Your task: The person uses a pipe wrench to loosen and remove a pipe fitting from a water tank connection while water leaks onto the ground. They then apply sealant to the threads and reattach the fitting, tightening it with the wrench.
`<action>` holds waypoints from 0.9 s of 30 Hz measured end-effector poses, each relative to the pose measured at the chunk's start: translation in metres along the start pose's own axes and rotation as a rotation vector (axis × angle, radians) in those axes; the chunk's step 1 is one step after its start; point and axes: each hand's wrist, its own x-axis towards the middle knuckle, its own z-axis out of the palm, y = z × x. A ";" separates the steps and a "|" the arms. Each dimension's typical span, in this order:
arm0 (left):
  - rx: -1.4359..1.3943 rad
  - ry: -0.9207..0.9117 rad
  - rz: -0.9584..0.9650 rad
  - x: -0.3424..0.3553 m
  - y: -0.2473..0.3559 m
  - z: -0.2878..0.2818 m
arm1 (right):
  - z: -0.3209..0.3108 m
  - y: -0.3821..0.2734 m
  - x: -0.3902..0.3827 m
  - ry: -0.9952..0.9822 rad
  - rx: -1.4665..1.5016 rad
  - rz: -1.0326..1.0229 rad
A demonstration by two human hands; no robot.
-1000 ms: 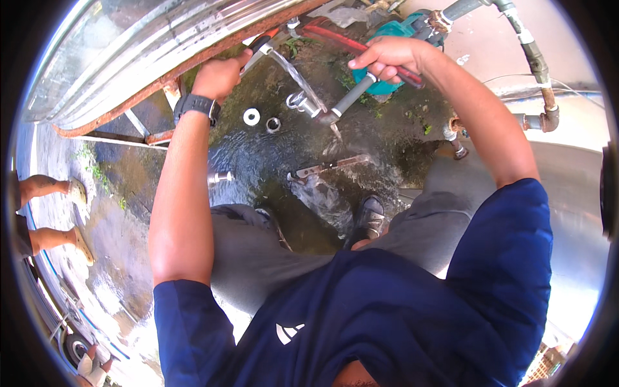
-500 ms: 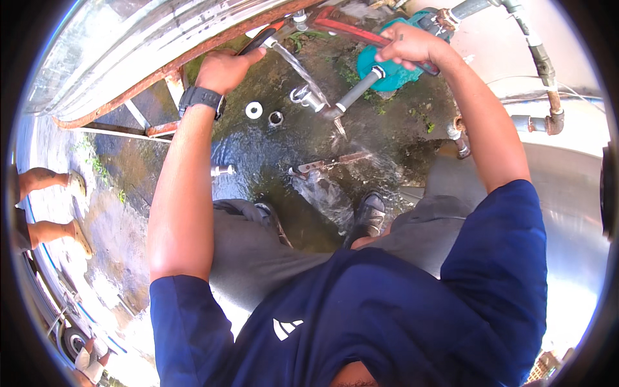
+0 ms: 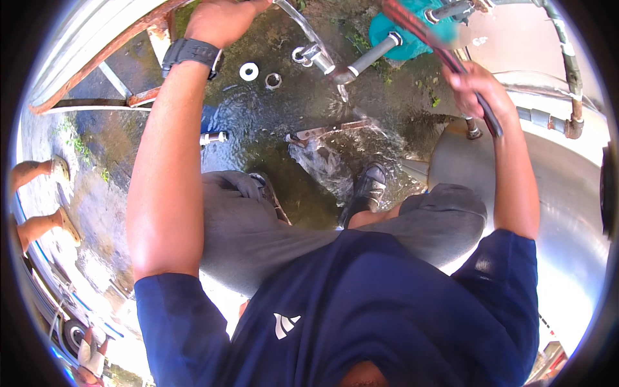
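Note:
My right hand [image 3: 480, 90] is wrapped round the dark handle of a red pipe wrench [image 3: 412, 24], whose head end is at the top edge, over a teal pump [image 3: 382, 27]. My left hand [image 3: 216, 22], with a black watch [image 3: 192, 53] on its wrist, is at the top edge. Its grip looks the same as in the earlier frame, where it held a tool with a black and orange handle; that tool is now cut off. A stream of water [image 3: 298, 20] runs down past my left thumb to a pipe fitting [image 3: 316, 57], next to the grey pipe [image 3: 375, 57] from the pump.
On the wet ground lie a white ring [image 3: 248, 71], a round nut [image 3: 273, 80], a short white fitting [image 3: 213, 137] and a rusty metal bar [image 3: 332, 131]. A rusty frame [image 3: 132, 100] stands left. Steel tank [image 3: 548, 187] at right; another person's legs [image 3: 48, 226] at far left.
My right hand has swung the red wrench down and to the right, off the pipework. My left hand has shifted up in the picture, and its tool has gone out of view.

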 end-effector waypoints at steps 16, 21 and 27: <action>0.011 -0.280 -0.249 0.005 0.004 -0.010 | 0.134 0.152 0.101 -0.347 -1.019 -0.275; -0.039 -0.224 -0.355 0.003 0.008 -0.010 | 0.131 0.104 0.138 -0.293 -1.212 -0.569; -0.096 -0.174 -0.246 -0.007 0.019 -0.019 | 0.048 -0.041 0.227 0.635 -0.885 -0.888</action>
